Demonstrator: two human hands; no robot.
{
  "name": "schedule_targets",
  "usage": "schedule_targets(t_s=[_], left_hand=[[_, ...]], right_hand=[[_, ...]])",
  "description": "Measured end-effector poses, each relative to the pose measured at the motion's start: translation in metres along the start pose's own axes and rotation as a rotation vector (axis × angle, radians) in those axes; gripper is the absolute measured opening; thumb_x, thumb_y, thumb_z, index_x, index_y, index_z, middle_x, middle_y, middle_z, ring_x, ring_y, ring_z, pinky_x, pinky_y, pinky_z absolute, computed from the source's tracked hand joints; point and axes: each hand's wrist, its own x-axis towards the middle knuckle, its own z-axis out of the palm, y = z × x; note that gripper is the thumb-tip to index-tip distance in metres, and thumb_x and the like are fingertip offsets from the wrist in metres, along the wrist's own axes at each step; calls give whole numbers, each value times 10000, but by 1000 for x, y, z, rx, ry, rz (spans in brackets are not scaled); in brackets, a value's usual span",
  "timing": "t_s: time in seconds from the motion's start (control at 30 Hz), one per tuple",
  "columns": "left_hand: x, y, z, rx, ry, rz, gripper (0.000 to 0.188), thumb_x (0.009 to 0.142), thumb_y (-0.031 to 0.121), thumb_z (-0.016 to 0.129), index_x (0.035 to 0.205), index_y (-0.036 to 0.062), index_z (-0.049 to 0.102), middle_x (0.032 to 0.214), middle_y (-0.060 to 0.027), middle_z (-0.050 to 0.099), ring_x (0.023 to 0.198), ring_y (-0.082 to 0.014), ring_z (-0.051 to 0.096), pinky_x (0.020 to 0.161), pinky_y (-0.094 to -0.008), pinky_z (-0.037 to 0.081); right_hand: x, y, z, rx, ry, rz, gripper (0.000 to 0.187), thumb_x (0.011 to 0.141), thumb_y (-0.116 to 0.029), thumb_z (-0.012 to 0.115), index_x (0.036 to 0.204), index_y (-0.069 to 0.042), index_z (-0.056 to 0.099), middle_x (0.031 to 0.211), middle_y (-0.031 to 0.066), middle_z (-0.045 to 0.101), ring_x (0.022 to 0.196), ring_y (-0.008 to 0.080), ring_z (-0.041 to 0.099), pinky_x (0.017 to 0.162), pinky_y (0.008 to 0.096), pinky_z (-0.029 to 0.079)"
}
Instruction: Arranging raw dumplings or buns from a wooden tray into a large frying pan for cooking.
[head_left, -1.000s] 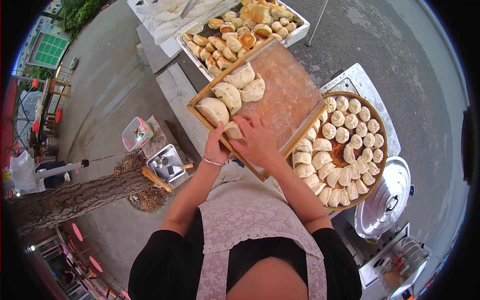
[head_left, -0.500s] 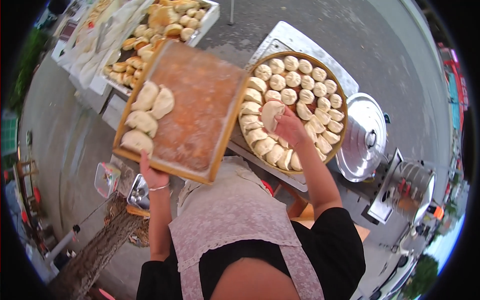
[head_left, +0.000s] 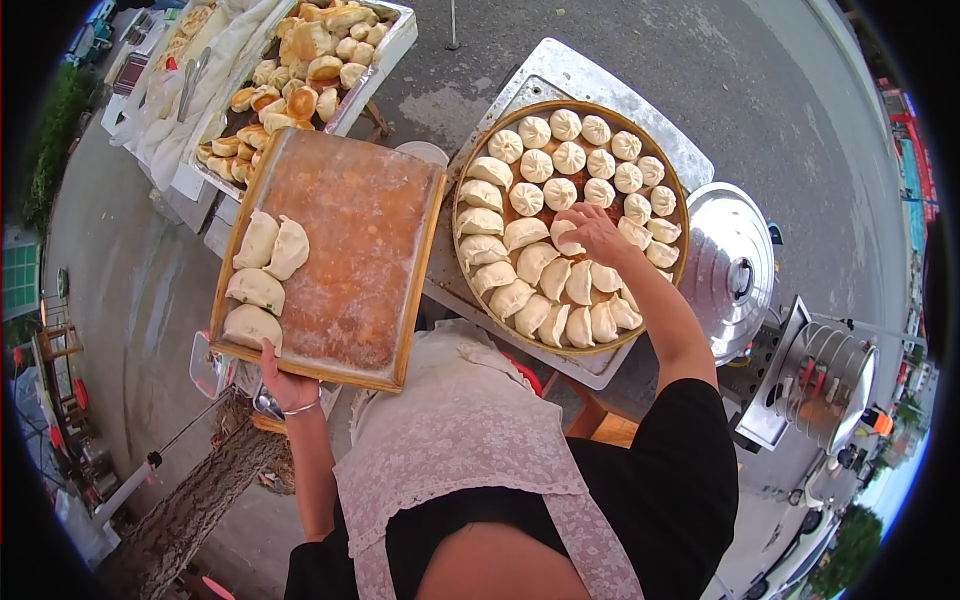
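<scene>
My left hand (head_left: 288, 384) grips the near edge of a wooden-framed tray (head_left: 350, 270), its surface dusted with flour. Several large crescent dumplings (head_left: 255, 288) lie along the tray's left side. On the right, my right hand (head_left: 602, 238) reaches over a round pan (head_left: 683, 215), its fingers closed about a crescent dumpling (head_left: 566, 236) low among the others. Round pleated buns (head_left: 569, 157) fill the far part of the pan. Crescent dumplings (head_left: 510, 297) line its left and near sides in curved rows.
A metal tray of browned buns (head_left: 325, 70) stands at the far left beside cloth-covered goods (head_left: 190, 90). Right of the pan rests a shiny domed lid (head_left: 730, 270), with stacked metal racks (head_left: 825, 375) beyond it. A tree trunk (head_left: 190, 500) lies lower left.
My right hand has lowered a dumpling from above the pan in among the others. The wooden tray in my left hand has shifted left, away from the pan's edge.
</scene>
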Motion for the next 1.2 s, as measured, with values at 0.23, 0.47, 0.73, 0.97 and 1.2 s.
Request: schedule_targets(t_s=[0.23, 0.47, 0.73, 0.97, 1.2], left_hand=[[-2, 0, 6, 13, 11, 4, 476, 857, 284, 562, 1264, 65, 446, 1235, -84, 520, 1122, -271, 494, 944, -435, 399], [2, -2, 18, 46, -12, -9, 467, 854, 281, 571, 1248, 58, 455, 1222, -87, 529, 1103, -269, 507, 930, -441, 413], [1, -5, 25, 42, -35, -60, 463, 848, 278, 577, 1242, 64, 462, 1215, -85, 533, 1098, -268, 507, 931, -442, 410], [-6, -5, 23, 54, -28, -63, 492, 841, 289, 582, 1262, 71, 451, 1235, -85, 522, 1118, -274, 495, 946, -448, 397], [-12, -5, 19, 47, -8, -42, 502, 845, 285, 569, 1278, 70, 434, 1253, -88, 510, 1131, -277, 486, 952, -451, 393]], right_hand=[[-28, -24, 37, 111, 223, 854, 314, 687, -296, 727, 894, -104, 590, 784, 50, 604, 759, 240, 581, 662, 381, 457], [-29, -35, 59, -6, 237, 863, 331, 720, -305, 705, 957, -106, 587, 840, 49, 615, 829, 243, 584, 709, 369, 460], [-40, 12, 26, 290, 441, 1156, 322, 733, -318, 694, 950, -94, 611, 847, 66, 628, 810, 242, 603, 706, 368, 472], [-5, 48, 41, -39, 336, 1233, 441, 714, -397, 700, 1014, -92, 591, 947, 94, 615, 916, 266, 575, 767, 390, 468], [2, 53, 44, -30, 410, 970, 310, 711, -212, 703, 980, -146, 563, 925, 74, 561, 917, 264, 542, 760, 388, 454]])
